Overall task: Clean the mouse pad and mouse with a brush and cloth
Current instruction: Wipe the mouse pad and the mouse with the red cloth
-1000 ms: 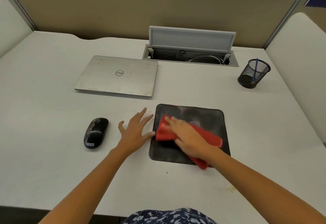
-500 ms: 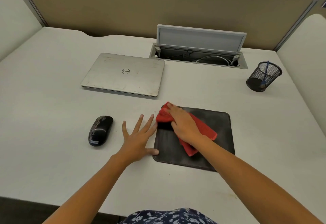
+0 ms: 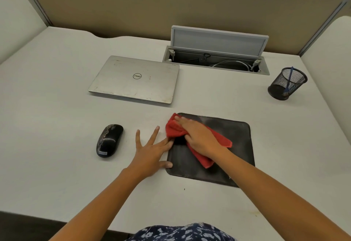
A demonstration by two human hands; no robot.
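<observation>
We press our right hand (image 3: 201, 138) flat on the red cloth (image 3: 222, 141), fingers fairly straight. That way the palm spreads the load and the cloth rubs the pad (image 3: 235, 157) instead of slipping out from under us. The cloth is bunched at the pad's far left corner, with a tail trailing back under the wrist toward the pad's middle.

Our left hand (image 3: 150, 151) lies open on the bench (image 3: 57, 164), fingers spread, with the thumb tip and forefinger at the pad's left edge. We judge it sits there to keep the pad from creeping as we wipe. Neither hand grips anything, and the two nearly meet at that edge.

The mouse (image 3: 109, 140) lies on the bench just left of the left hand, clear of the pad, which leaves the whole pad free for the cloth. A closed laptop (image 3: 133, 79) sits behind, well out of the way. The mesh cup (image 3: 287, 83) at far right holds a blue-handled thing; we cannot tell whether it is the brush.

We judge that we are in the cloth step on the pad, with the mouse not yet cleaned.
</observation>
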